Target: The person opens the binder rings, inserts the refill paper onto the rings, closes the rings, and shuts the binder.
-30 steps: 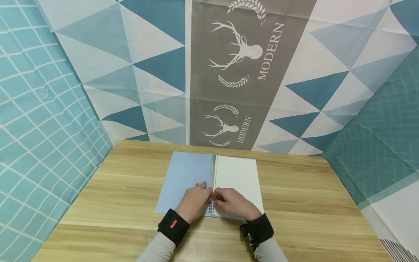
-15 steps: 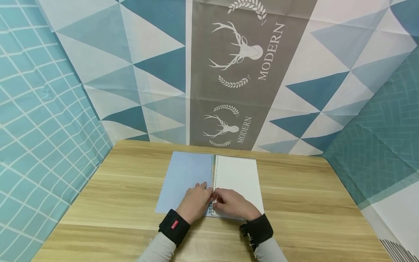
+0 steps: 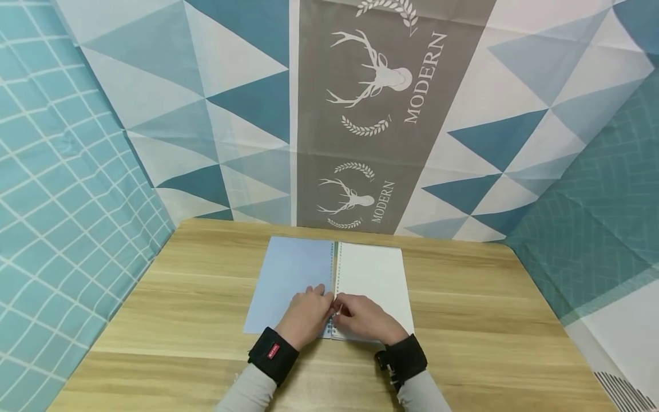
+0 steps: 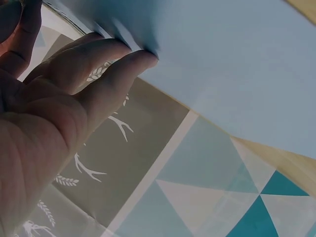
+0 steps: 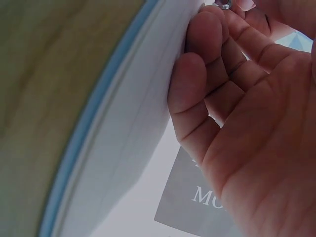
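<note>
A notebook (image 3: 372,274) with a ring binding lies open, ruled white pages on the right and a pale blue cover (image 3: 296,269) on the left. My left hand (image 3: 305,315) lies over the cover's lower right, its outer fingertips touching the blue sheet in the left wrist view. Its thumb and index finger pinch at the binding (image 3: 332,331). Facing it, my right hand (image 3: 362,315) has curled fingers, with thumb and index at the binding too. Their knuckles rest against the white page in the right wrist view, where a small shiny metal piece (image 5: 223,4) shows. The fingers hide most of the pinched spot.
The notebook lies on a wood-grain table (image 3: 206,297), near its far edge. Behind stands a patterned cloth wall (image 3: 355,114) with deer heads and triangles. Blue checked cloth (image 3: 67,189) hangs on the left, green cloth (image 3: 597,240) on the right.
Both hands stay at the binding with only slight finger shifts. The head view has tilted a little. The notebook keeps its place.
</note>
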Motion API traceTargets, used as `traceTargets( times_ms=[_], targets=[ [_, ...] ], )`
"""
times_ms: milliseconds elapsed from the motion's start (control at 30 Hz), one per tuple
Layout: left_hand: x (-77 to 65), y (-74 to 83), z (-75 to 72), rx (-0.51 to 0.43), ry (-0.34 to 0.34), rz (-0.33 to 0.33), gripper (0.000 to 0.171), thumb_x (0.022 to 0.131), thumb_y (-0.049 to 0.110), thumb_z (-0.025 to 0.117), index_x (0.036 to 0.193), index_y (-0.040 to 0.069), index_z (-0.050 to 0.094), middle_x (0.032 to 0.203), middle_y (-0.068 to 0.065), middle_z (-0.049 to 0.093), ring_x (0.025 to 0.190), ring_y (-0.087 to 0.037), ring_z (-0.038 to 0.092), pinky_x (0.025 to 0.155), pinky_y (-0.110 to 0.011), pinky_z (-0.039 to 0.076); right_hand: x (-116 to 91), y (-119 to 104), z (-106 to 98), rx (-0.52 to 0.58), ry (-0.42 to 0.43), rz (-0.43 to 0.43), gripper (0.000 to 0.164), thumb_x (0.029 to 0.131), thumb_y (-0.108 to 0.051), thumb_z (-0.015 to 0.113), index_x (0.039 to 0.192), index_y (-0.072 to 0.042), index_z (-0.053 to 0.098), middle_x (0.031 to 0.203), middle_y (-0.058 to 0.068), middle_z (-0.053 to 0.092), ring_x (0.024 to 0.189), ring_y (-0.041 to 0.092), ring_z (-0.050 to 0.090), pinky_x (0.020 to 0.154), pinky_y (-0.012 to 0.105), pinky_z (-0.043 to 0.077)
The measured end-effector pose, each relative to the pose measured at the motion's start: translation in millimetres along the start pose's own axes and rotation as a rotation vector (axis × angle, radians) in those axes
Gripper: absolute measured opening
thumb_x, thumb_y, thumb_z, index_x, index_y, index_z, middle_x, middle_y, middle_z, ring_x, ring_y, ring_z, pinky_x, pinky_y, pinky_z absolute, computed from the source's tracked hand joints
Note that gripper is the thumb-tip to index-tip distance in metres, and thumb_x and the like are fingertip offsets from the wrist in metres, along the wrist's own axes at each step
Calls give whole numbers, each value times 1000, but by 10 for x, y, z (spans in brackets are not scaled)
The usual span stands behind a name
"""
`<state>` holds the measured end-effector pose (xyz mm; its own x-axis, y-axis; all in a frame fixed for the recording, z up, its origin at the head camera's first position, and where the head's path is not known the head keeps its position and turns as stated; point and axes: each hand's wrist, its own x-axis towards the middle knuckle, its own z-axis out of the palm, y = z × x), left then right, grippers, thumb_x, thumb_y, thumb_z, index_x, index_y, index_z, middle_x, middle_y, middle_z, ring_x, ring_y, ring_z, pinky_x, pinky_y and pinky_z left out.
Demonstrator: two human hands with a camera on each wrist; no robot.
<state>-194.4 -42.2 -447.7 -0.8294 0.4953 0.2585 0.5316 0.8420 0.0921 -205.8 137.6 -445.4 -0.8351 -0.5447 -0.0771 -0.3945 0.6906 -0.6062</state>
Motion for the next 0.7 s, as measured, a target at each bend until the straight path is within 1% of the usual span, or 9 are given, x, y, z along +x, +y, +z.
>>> traceTargets(
  times_ms=[100, 200, 267, 333, 433, 500, 600, 667, 700],
  targets=[
    [11, -14, -45, -7, -28, -7, 16, 97, 28, 69, 93, 12, 70, 80, -3, 62, 64, -17, 56, 52, -34, 49, 33, -2, -14, 14, -3, 1, 9, 98, -22, 65, 104, -15, 66, 78, -7, 60, 67, 6, 50, 60, 23, 41],
    [75, -59, -96, -62, -67, -27, 17, 97, 30, 69, 93, 13, 69, 79, -2, 62, 65, -16, 56, 51, -32, 46, 115, -6, -54, 29, 31, 15, 10, 99, -22, 66, 99, -13, 67, 79, -5, 63, 66, 7, 51, 59, 23, 42],
    [171, -106, -106, -134, -87, -56, 18, 98, 30, 68, 93, 13, 67, 78, -2, 62, 65, -15, 55, 53, -31, 44, 203, -5, -106, 45, 92, 41, 9, 99, -19, 65, 96, -12, 69, 80, -3, 65, 66, 7, 53, 58, 22, 43],
    [272, -171, -97, -218, -98, -102, 17, 98, 28, 67, 98, 11, 67, 81, -3, 63, 67, -15, 54, 57, -32, 45, 314, -12, -153, 65, 164, 75, 10, 99, -16, 64, 93, -11, 71, 81, -1, 66, 66, 8, 53, 58, 22, 43],
    [430, -282, -42, -323, -107, -194, 19, 98, 23, 67, 109, 7, 66, 89, -7, 67, 73, -16, 56, 65, -34, 48, 486, -7, -219, 162, 264, 154, 12, 99, -13, 61, 93, -9, 71, 81, 2, 67, 66, 10, 56, 56, 22, 45],
    [548, -348, -1, -378, -89, -249, 25, 98, 21, 67, 117, 5, 65, 95, -10, 68, 77, -18, 58, 69, -36, 50, 593, 19, -268, 240, 330, 220, 13, 100, -13, 60, 94, -8, 70, 80, 4, 66, 65, 12, 58, 55, 23, 46],
    [731, -429, 77, -454, -42, -310, 29, 99, 19, 65, 123, 3, 62, 95, -11, 68, 78, -19, 60, 70, -36, 50, 732, 91, -329, 334, 420, 295, 13, 101, -13, 59, 93, -6, 68, 78, 6, 65, 63, 14, 60, 53, 24, 47],
    [841, -468, 136, -495, -16, -341, 31, 100, 18, 64, 125, 1, 61, 95, -11, 67, 80, -20, 61, 70, -36, 50, 812, 147, -352, 339, 453, 316, 12, 100, -12, 59, 94, -6, 67, 78, 7, 65, 62, 14, 60, 53, 25, 47],
    [885, -481, 164, -512, -16, -356, 32, 100, 18, 64, 127, 1, 59, 96, -12, 67, 82, -21, 62, 71, -36, 51, 844, 174, -356, 329, 454, 321, 11, 100, -12, 59, 95, -6, 67, 78, 7, 65, 62, 14, 60, 54, 25, 47]
  ],
)
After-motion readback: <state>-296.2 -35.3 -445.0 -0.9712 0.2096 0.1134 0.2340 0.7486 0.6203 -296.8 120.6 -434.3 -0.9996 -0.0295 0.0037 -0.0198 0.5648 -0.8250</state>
